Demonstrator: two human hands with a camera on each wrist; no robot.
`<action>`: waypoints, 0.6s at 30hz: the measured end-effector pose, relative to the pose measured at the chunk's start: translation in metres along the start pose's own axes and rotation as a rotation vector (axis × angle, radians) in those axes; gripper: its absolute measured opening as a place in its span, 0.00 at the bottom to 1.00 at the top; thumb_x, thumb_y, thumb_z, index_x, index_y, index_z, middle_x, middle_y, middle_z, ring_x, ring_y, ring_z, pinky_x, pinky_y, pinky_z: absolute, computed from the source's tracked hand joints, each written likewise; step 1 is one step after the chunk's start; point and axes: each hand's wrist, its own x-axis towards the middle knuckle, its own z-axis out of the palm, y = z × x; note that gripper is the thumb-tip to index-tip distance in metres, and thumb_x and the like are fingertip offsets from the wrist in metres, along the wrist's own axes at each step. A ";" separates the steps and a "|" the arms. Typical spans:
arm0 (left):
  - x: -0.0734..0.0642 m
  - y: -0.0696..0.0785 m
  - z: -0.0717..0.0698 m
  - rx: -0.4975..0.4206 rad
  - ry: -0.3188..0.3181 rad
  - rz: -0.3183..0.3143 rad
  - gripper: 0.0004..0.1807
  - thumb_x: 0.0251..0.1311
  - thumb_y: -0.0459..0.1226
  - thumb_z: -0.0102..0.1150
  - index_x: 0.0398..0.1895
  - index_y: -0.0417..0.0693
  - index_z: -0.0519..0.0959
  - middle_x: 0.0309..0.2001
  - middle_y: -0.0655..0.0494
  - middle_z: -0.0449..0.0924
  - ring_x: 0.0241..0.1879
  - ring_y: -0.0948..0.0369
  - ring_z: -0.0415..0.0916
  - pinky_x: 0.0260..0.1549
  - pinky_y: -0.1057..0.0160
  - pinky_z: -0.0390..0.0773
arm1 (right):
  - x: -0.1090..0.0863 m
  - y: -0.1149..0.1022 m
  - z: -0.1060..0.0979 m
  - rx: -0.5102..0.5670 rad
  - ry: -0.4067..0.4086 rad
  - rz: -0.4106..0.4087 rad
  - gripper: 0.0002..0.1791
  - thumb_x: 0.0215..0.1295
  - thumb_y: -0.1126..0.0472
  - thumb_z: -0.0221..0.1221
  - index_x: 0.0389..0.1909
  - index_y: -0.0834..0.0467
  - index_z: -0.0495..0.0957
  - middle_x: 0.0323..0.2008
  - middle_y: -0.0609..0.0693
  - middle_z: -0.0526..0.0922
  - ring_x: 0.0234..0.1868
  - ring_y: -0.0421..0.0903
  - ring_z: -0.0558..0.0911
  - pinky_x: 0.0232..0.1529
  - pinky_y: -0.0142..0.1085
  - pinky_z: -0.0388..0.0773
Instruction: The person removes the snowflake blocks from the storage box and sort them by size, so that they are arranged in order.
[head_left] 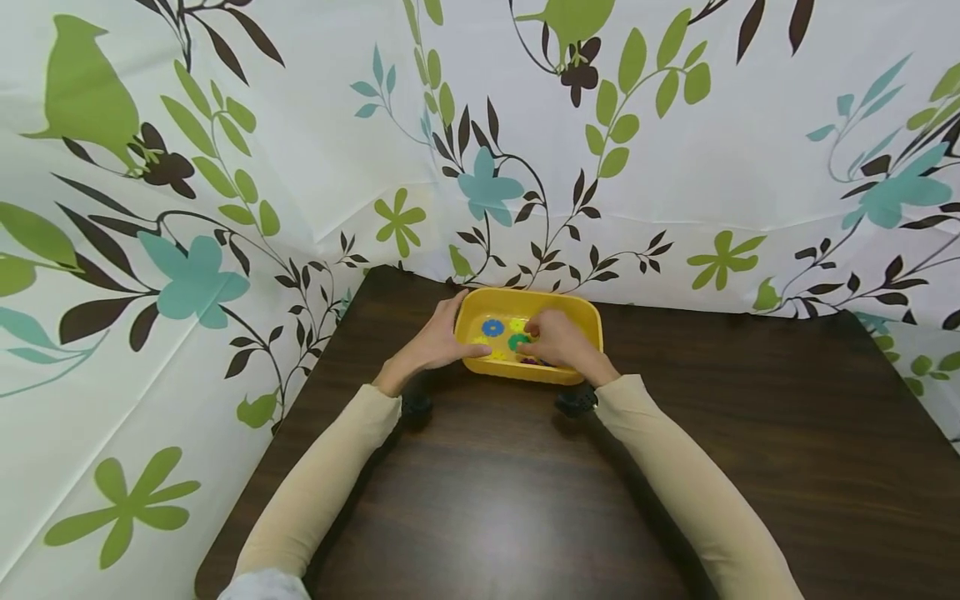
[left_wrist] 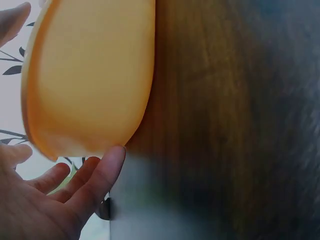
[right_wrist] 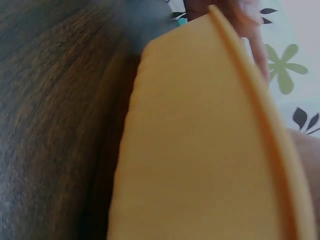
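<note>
A yellow plastic basin (head_left: 588, 321) holds small flower-shaped pieces. My left hand (head_left: 438, 337) lies at its left end, with the thumb over the near rim and the other fingers spread along the end wall. In the left wrist view those fingers (left_wrist: 102, 177) look fairly straight, fingertips right at the basin's corner. Inside the basin, my right hand (head_left: 564, 340) bends over with curled fingers, thumb and forefinger at a green piece (head_left: 516, 342). A blue piece (head_left: 492, 327) with a hole in its middle lies to the left. Yellow pieces (head_left: 498, 353) and a purple piece (head_left: 529, 361) lie around it.
The basin stands on a dark brown wooden table (head_left: 495, 483), near its back edge. A white cloth (head_left: 300, 125) with printed leaves, birds and flowers hangs behind and to the left. Black wrist cameras (head_left: 576, 402) sit under both wrists.
</note>
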 end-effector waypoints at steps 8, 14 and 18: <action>0.002 -0.005 0.009 0.019 -0.023 0.012 0.71 0.53 0.57 0.81 0.92 0.56 0.43 0.84 0.37 0.52 0.71 0.41 0.70 0.73 0.39 0.74 | 0.025 0.019 0.020 0.012 -0.059 -0.005 0.16 0.62 0.52 0.75 0.24 0.58 0.83 0.15 0.43 0.63 0.20 0.41 0.65 0.25 0.33 0.59; 0.002 -0.005 0.009 0.011 -0.022 0.011 0.73 0.54 0.58 0.80 0.92 0.53 0.38 0.84 0.36 0.52 0.71 0.42 0.69 0.75 0.39 0.72 | 0.043 0.034 0.035 -0.023 -0.069 0.032 0.16 0.62 0.52 0.74 0.22 0.55 0.82 0.15 0.43 0.67 0.19 0.41 0.68 0.24 0.32 0.63; 0.002 -0.005 0.009 -0.016 -0.016 0.021 0.72 0.54 0.57 0.80 0.91 0.53 0.39 0.83 0.37 0.53 0.71 0.42 0.68 0.74 0.39 0.73 | 0.049 0.032 0.038 -0.050 -0.081 0.058 0.14 0.62 0.53 0.73 0.23 0.56 0.84 0.16 0.45 0.69 0.20 0.43 0.71 0.24 0.34 0.66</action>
